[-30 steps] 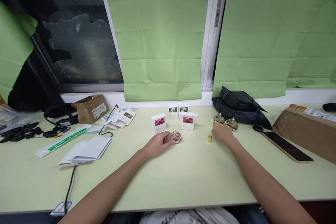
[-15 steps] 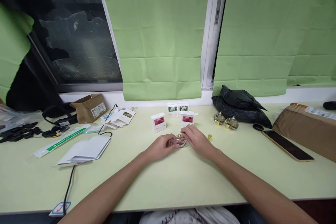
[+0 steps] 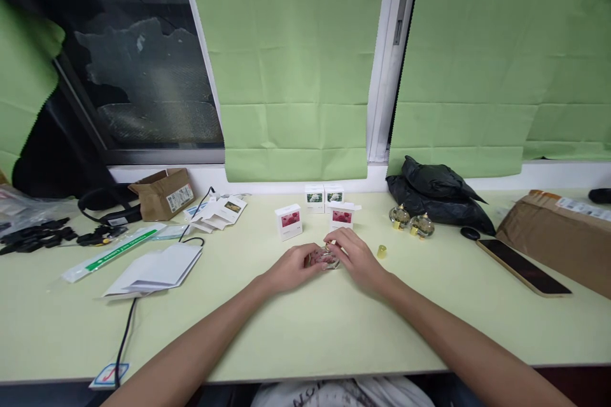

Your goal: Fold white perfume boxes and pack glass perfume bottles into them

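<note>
My left hand (image 3: 292, 269) is closed around the side of a small clear glass perfume bottle (image 3: 328, 258) with a pinkish tint, low over the middle of the table. Bent over the gold neck of that bottle are the fingertips of my right hand (image 3: 356, 255), which partly hide it. To the right of this hand stands a small yellow-gold cap (image 3: 382, 252). Just beyond my hands are two white boxes with red flower pictures, one on the left (image 3: 289, 222) and one with its flap open (image 3: 342, 216).
Two white boxes with white flowers (image 3: 324, 198) stand behind. Two gold-topped glass bottles (image 3: 422, 226) sit right, before a black plastic bag (image 3: 429, 194). Further right lie a phone (image 3: 522, 266) and a brown package (image 3: 556, 235). White papers (image 3: 155, 271) and an open carton (image 3: 165, 196) are left.
My right fingers have shifted slightly left, from beside the bottle's gold neck to over it. My left hand keeps its hold on the bottle.
</note>
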Tool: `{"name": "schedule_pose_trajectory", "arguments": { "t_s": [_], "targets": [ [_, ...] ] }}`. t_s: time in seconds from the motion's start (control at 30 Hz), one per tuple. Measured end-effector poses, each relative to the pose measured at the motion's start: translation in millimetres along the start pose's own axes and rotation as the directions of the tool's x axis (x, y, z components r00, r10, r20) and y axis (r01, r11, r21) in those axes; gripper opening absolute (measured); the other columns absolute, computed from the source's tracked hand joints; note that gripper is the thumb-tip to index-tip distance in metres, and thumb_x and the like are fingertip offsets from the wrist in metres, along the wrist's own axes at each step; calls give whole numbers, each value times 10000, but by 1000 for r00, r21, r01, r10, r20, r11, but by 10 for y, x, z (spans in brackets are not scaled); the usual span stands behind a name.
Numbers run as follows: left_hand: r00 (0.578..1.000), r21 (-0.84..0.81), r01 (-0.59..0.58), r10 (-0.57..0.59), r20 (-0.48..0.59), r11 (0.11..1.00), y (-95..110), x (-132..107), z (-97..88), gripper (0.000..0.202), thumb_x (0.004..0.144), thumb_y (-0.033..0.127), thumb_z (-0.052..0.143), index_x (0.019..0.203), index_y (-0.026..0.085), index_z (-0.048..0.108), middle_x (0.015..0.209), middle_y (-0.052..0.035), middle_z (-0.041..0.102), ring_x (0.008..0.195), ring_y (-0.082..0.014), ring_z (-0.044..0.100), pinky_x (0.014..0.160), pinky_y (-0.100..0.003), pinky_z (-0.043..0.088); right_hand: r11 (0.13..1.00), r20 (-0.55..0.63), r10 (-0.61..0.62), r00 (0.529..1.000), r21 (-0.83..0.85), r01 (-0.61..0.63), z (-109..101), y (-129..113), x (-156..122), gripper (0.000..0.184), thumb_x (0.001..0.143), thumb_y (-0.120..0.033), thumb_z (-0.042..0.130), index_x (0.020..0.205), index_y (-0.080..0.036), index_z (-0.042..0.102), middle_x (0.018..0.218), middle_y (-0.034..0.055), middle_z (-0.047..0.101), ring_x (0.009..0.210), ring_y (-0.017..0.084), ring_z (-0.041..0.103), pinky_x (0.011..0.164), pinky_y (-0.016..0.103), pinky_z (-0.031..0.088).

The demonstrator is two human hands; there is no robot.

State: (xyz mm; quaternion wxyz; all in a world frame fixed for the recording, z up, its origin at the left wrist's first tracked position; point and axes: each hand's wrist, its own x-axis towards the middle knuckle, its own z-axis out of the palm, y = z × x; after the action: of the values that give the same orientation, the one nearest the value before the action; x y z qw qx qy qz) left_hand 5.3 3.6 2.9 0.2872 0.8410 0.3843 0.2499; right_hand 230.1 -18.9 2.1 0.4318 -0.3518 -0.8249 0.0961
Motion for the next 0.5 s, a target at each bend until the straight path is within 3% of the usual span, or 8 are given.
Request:
{"name": "schedule_pose_trajectory", "arguments": {
  "t_s": [0.33, 0.5],
  "targets": [
    [1000, 6, -8, 8, 3, 1000, -6, -3, -3, 413, 943, 578, 609, 1033, 189, 711, 776, -11, 618, 670, -159, 486, 597, -276, 333, 998, -15, 61, 998, 33, -60, 13, 66, -26, 142, 1078, -264, 484, 1133, -269, 615, 1076, 46, 671, 1014, 217, 615, 880, 353, 481],
    [1000, -1, -12, 12, 5, 1000, 9, -2, -3, 437, 938, 601, 601, 1022, 185, 707, 760, -8, 600, 660, -158, 475, 588, -275, 329, 998, 9, -1, 1000, 56, 1, 6, 89, -13, 159, 1072, -211, 467, 1042, -255, 617, 1071, 58, 675, 1027, 224, 606, 891, 372, 489]
  ]
}}
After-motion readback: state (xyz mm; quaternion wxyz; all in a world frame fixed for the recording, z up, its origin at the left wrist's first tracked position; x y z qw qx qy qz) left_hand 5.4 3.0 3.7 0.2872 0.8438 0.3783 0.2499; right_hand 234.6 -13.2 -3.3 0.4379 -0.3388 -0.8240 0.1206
